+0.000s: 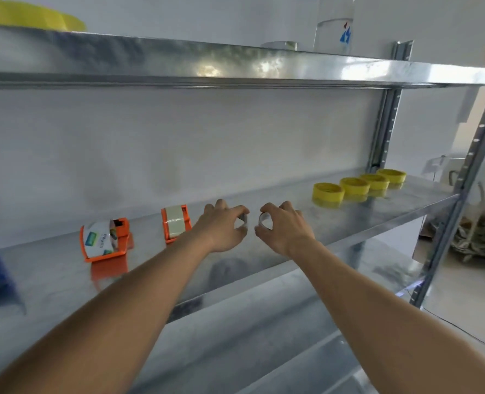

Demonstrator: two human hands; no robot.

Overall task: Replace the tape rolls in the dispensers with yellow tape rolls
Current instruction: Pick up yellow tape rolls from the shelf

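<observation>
Over metal shelf point(349, 220), left hand point(224, 227), right hand point(285, 230), each clamped on blurred ring

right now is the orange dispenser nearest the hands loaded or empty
Loaded. The orange dispenser beside the left hand carries a pale, non-yellow roll in its frame; all four yellow tape rolls sit apart on the shelf.

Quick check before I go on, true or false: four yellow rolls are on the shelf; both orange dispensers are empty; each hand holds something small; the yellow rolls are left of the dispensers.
1. Four yellow rolls sit in a row on the middle shelf. True.
2. Both orange dispensers are empty. False: the left dispenser and right dispenser each hold a roll.
3. The left hand and right hand each pinch a small ring-like piece. True.
4. The yellow rolls lie left of the dispensers. False: they lie to the right.
</observation>
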